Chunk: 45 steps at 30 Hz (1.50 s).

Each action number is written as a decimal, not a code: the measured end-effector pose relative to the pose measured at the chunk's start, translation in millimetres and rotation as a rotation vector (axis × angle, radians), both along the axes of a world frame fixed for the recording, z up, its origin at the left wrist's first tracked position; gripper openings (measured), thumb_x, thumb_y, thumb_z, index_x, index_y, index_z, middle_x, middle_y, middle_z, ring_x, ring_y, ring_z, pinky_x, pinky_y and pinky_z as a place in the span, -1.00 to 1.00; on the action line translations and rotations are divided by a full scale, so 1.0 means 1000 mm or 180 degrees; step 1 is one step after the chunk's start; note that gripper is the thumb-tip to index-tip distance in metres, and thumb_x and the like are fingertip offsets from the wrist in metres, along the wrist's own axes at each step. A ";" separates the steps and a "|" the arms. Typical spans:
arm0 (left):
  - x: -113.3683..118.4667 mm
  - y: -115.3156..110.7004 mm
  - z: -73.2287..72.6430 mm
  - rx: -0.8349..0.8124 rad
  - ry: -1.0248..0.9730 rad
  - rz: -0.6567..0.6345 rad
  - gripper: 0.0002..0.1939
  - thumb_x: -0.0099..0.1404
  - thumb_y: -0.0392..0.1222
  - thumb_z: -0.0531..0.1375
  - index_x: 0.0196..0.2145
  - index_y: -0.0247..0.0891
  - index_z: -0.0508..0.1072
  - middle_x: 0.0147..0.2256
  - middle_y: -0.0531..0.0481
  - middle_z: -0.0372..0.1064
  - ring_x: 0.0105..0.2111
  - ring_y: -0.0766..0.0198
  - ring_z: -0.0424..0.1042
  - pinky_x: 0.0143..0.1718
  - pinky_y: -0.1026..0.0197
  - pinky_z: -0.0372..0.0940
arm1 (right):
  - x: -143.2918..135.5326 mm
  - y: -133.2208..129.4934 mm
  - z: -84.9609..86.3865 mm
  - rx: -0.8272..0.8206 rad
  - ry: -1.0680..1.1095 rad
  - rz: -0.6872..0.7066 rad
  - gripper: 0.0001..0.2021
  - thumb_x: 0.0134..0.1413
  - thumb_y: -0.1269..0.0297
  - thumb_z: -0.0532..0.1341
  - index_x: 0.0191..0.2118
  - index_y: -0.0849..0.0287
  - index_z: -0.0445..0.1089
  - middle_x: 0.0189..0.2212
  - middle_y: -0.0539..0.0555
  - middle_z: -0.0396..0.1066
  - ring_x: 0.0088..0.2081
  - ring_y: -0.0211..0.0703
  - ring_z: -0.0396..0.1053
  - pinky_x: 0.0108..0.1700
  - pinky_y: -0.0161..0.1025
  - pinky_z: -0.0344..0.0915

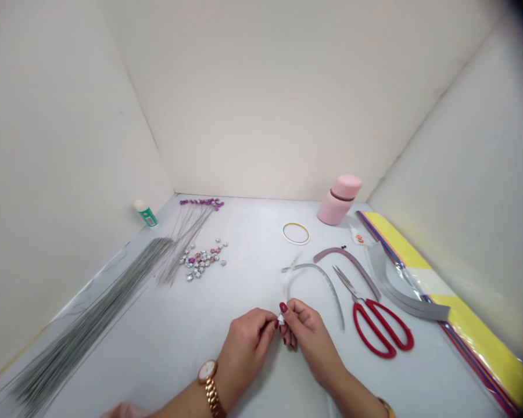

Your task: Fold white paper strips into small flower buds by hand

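Observation:
My left hand and my right hand meet near the front middle of the table, both closed in a pinch. Between their fingertips is a small folded knot in a paper strip. The strip's pale, shiny tail rises past my right fingers and stands up above the table. Fingers cover part of the fold. Just to the right lies a curved bundle of thin silver paper strips. Farther left, little folded paper stars in silver, pink and purple lie loosely heaped.
Red-handled scissors lie at right, blades partly open, near a mauve strip bundle and wide grey strips. Behind stand a pink flask and a tape ring. Left are grey wires, purple-tipped stems and a glue stick.

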State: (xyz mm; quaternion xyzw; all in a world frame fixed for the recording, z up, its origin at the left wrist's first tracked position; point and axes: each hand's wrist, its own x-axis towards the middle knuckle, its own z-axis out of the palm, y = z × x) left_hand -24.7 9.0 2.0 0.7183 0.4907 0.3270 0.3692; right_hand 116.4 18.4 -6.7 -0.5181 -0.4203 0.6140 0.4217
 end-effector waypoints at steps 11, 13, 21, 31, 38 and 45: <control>-0.003 0.004 -0.006 0.0335 0.0205 -0.0137 -0.79 0.26 -0.34 -0.02 -0.34 -0.26 0.41 -0.41 -0.06 0.40 -0.40 0.28 0.36 -0.32 0.27 0.22 | 0.000 -0.002 -0.001 0.0489 -0.0611 -0.0037 -0.69 0.07 0.08 0.08 -0.56 0.16 0.18 -0.69 -0.09 0.20 -0.64 -0.32 0.14 -0.55 -0.37 0.09; -0.001 0.005 -0.003 -0.0147 -0.0283 0.0075 -0.81 0.24 -0.31 0.02 -0.37 -0.27 0.44 -0.42 -0.04 0.41 -0.41 0.29 0.36 -0.33 0.29 0.22 | 0.001 -0.003 -0.003 0.0748 -0.0950 -0.0057 -0.70 0.09 0.12 0.06 -0.57 0.15 0.17 -0.70 -0.10 0.15 -0.62 -0.29 0.14 -0.53 -0.36 0.10; 0.003 0.009 -0.005 -0.2742 -0.2604 0.0177 -0.84 0.09 -0.22 0.21 -0.43 -0.41 0.42 -0.49 -0.06 0.40 -0.53 0.41 0.33 -0.44 0.37 0.20 | 0.006 -0.006 -0.011 0.1140 -0.1321 -0.0009 -0.75 0.11 0.18 0.06 -0.53 0.16 0.21 -0.65 -0.06 0.20 -0.57 -0.26 0.22 -0.49 -0.35 0.15; 0.005 0.006 -0.006 -0.1520 -0.1732 0.0376 -0.87 0.05 -0.24 0.23 -0.41 -0.35 0.41 -0.50 -0.02 0.41 -0.48 0.30 0.36 -0.42 0.30 0.22 | 0.001 -0.003 -0.001 0.0502 -0.0442 -0.0065 -0.72 0.06 0.14 0.11 -0.55 0.19 0.20 -0.73 -0.10 0.19 -0.64 -0.34 0.15 -0.57 -0.40 0.08; 0.006 0.008 -0.003 -0.1732 -0.1662 0.0285 -0.80 0.07 -0.14 0.20 -0.54 -0.36 0.39 -0.57 0.00 0.38 -0.55 0.35 0.30 -0.48 0.32 0.19 | 0.001 -0.002 -0.004 0.0543 -0.0325 0.0002 -0.72 0.05 0.13 0.13 -0.56 0.20 0.22 -0.70 -0.10 0.17 -0.62 -0.33 0.15 -0.55 -0.38 0.10; 0.006 0.011 -0.005 -0.1934 -0.1914 0.0055 -0.74 0.13 -0.10 0.15 -0.51 -0.39 0.39 -0.56 -0.04 0.38 -0.55 0.37 0.31 -0.48 0.33 0.20 | 0.002 -0.002 -0.005 0.0466 -0.0324 0.0063 -0.71 0.06 0.11 0.11 -0.55 0.18 0.17 -0.72 -0.11 0.18 -0.64 -0.33 0.15 -0.57 -0.38 0.08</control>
